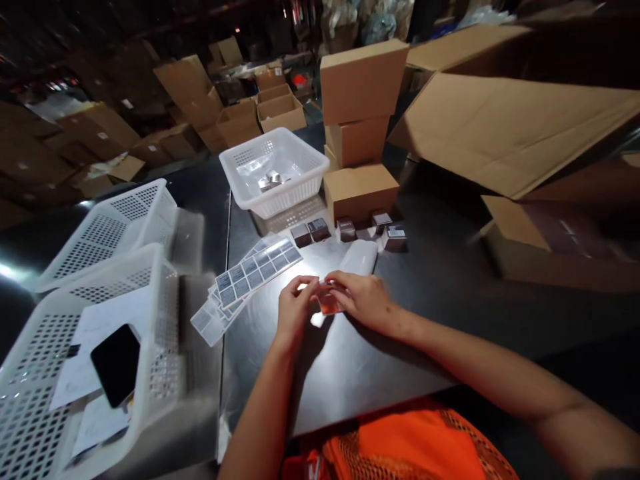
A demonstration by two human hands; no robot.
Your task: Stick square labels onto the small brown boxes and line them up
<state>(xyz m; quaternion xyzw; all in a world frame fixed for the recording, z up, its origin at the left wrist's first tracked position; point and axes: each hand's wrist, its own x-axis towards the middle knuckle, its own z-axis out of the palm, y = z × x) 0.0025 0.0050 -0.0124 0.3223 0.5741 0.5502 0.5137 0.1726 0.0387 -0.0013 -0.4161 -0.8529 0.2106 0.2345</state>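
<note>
Head view shows the left hand and right hand meeting over the dark table, fingertips of both pinched on a small reddish box held between them. Just beyond the left fingers lie label sheets; past the right fingers sit small boxes and a white basket

small reddish item mostly hidden between fingers; sticker sheets print too small; near basket cut off at left edge.
</note>
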